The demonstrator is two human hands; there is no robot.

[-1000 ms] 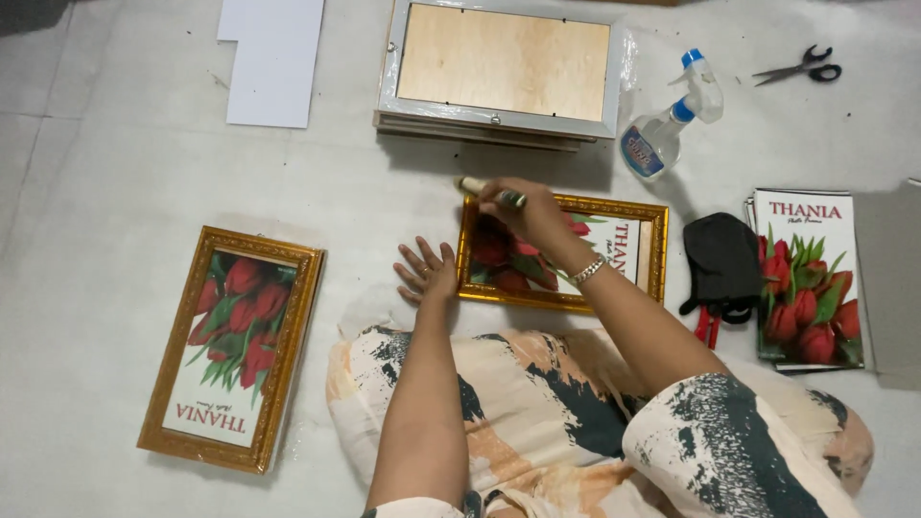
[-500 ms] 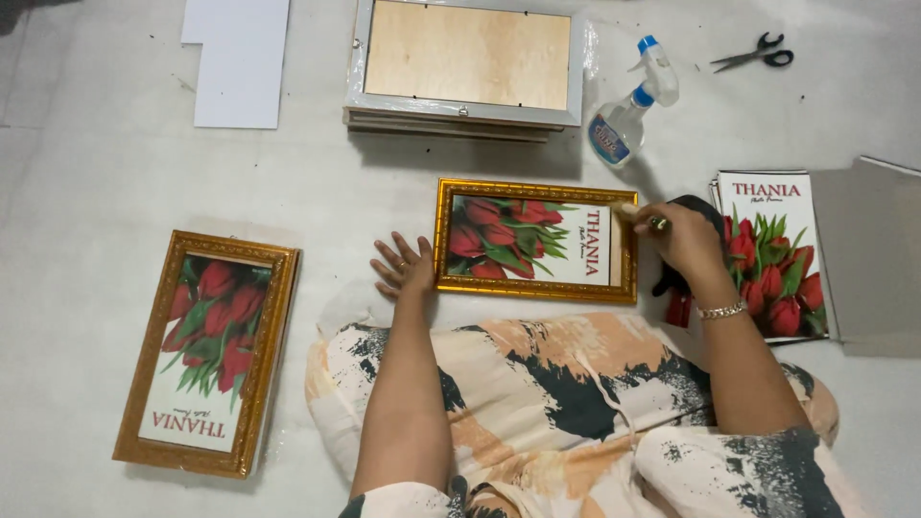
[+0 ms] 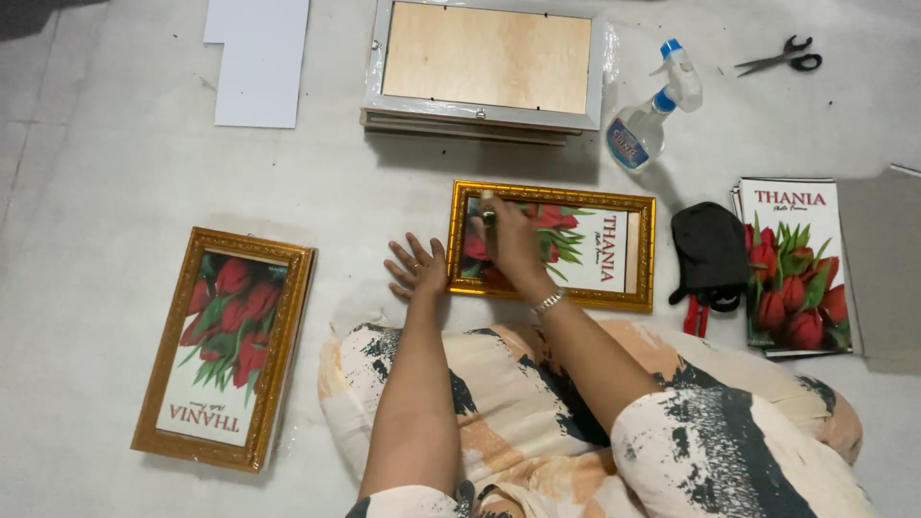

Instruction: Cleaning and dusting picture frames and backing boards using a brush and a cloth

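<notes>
A gold-framed tulip picture [image 3: 595, 251] lies flat on the pale floor [image 3: 96, 192] straight ahead of the seated person's knees, and everything else is placed around it. The right hand [image 3: 513, 245] rests over the left part of this frame's glass, closed around a small pale stick-like tool [image 3: 487, 207] whose tip points toward the frame's top left corner; what kind of tool it is cannot be told. The left hand [image 3: 415, 270] lies flat with fingers spread on the floor, just beside the frame's left edge, holding nothing. Well to the left of the frame lies a second gold-framed tulip picture [image 3: 225, 345], turned lengthwise. Beyond the frame's far edge sits a stack of silver frames [image 3: 484, 65] with a wooden backing facing up, and a spray bottle [image 3: 654, 120] lies near the far right corner. A black cloth [image 3: 708, 251] lies just beside the frame's right edge, with a pile of tulip prints [image 3: 794, 264] next to it. Scissors [image 3: 779, 59] and a white board [image 3: 259, 59] lie farther off.
</notes>
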